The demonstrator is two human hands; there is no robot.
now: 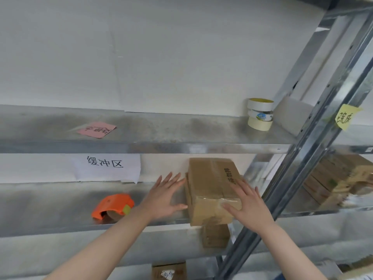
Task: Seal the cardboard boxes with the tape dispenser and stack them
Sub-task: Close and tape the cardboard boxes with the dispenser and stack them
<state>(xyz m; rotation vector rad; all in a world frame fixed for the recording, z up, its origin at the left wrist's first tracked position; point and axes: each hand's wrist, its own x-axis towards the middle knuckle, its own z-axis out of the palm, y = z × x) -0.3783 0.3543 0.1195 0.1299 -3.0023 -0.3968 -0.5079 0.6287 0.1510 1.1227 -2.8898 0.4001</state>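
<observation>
Left hand (pixel 163 197) lies flat-fingered against the taped cardboard box (pixel 210 184), right hand (pixel 249 208) spread over its right corner, neither curled. Squeeze evenly from 2 sides before lifting it off the shelf (pixel 50 209); tape dispenser (pixel 113 206) rests leftward.

The box (pixel 212 190) is sitting on the middle shelf (pixel 50 209), with the dispenser (pixel 112 206) lying apart to its left on the same shelf. The left hand (pixel 163 199) is touching the box's left side and the right hand (pixel 248 207) is resting on its right. Rolls (pixel 260 114) are standing stacked at the right end of the upper shelf (pixel 181 128). A note (pixel 96 129) is lying toward its left. A second box (pixel 216 235) is sitting underneath.
</observation>
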